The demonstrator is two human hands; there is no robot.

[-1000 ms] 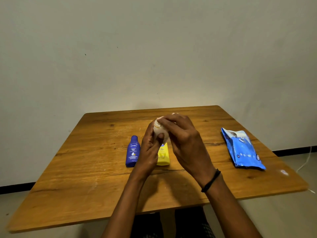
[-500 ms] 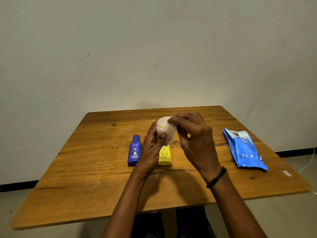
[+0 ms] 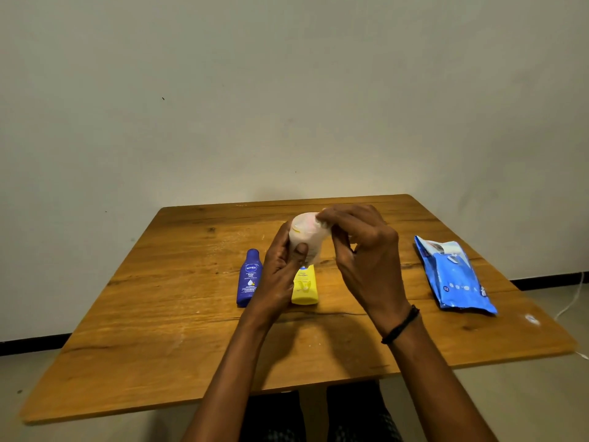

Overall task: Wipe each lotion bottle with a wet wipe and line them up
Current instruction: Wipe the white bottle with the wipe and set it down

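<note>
Presently, the wooden table (image 3: 159, 330) carried all items of the task, and positions below are given from the yellow bottle (image 3: 305, 287), which lay flat near the table's middle.

A blue pack of wipes (image 3: 454, 279) lay well to the right of the yellow bottle, flat on the wood, its flap end turned away from the person.

The left hand (image 3: 280, 269) was raised just above the yellow bottle and partly in front of it, fingers and thumb curled round a white bottle (image 3: 304, 237). The right hand (image 3: 363, 250) was held above and to the right of the yellow bottle, its fingertips pinching what appeared to be the wet wipe (image 3: 322, 222) against the upper end of the white bottle. How much of the wipe lay over the white bottle could not be told.

A blue bottle (image 3: 249, 277) lay flat to the left of the yellow bottle, roughly parallel to it, with the left wrist across the gap between them. A dark wristband (image 3: 401, 324) sat on the right wrist.

Judgement: the wiping of the white bottle was in hand, with the white bottle held clear of the table. The blue and yellow bottles appeared already laid in a row. The next move would call for finishing the wipe, then laying the white bottle down beside the yellow bottle, on its right, parallel to it.
</note>
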